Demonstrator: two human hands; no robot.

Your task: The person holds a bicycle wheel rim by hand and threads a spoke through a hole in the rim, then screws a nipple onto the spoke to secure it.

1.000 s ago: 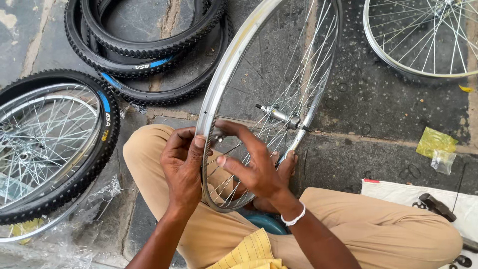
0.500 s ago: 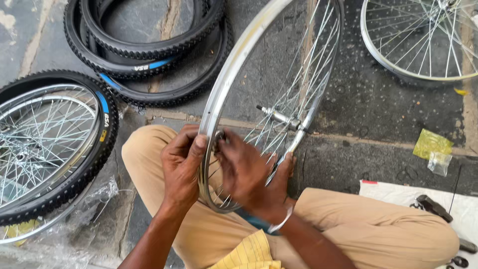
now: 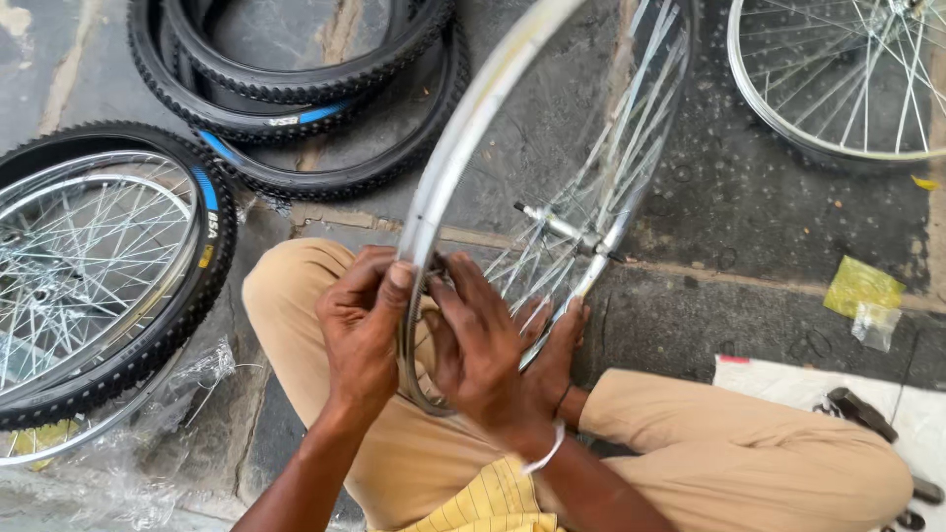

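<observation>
A bare silver bicycle wheel rim (image 3: 463, 128) with thin spokes and a hub axle (image 3: 562, 227) stands upright on edge across my lap. My left hand (image 3: 363, 330) grips the rim's near edge from the left, thumb pressed on the metal. My right hand (image 3: 488, 350) lies against the rim's inner side among the spokes, fingers spread and pushing on it; a white band circles that wrist. Whether a small part sits under the fingers is hidden.
A wheel with a knobby black tyre (image 3: 94, 286) lies at the left on clear plastic wrap. Loose black tyres (image 3: 296, 89) are stacked behind it. Another bare spoked rim (image 3: 847, 79) lies top right. A yellow-green packet (image 3: 862, 286) and dark tools (image 3: 862, 414) on white paper sit at right.
My right hand has slid lower and closer along the rim toward my left hand, and its fingers have flattened on the inner side. The rim has shifted slightly left.
</observation>
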